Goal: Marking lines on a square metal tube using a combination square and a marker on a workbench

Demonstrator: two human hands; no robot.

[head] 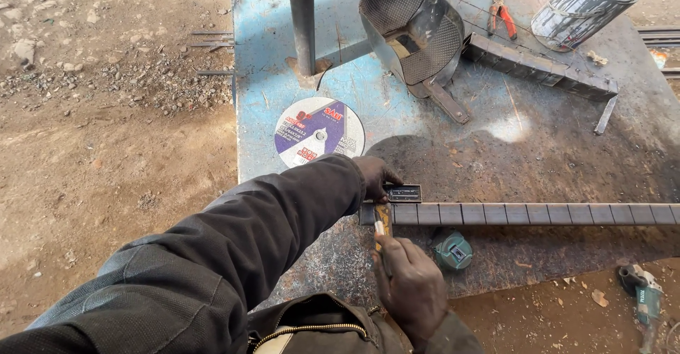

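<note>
A long flat metal bar (538, 214), marked off with evenly spaced cross lines, lies across the near side of the steel table (538, 148). My left hand (375, 175) presses down on a small metal square (405, 194) set against the bar's left end. In my right hand (413, 283) is a thin marker stick (382, 225), its tip on the bar beside the square. A dark jacket sleeve covers my left arm.
A cutting disc (319, 131) lies behind my left hand. A metal scoop (416, 31), red-handled pliers (501, 14), a notched bar (542, 67), a tin can (584, 3) and an upright post (303, 21) stand further back. A green tape measure (453, 250) sits near; an angle grinder (641, 299) lies on the dirt.
</note>
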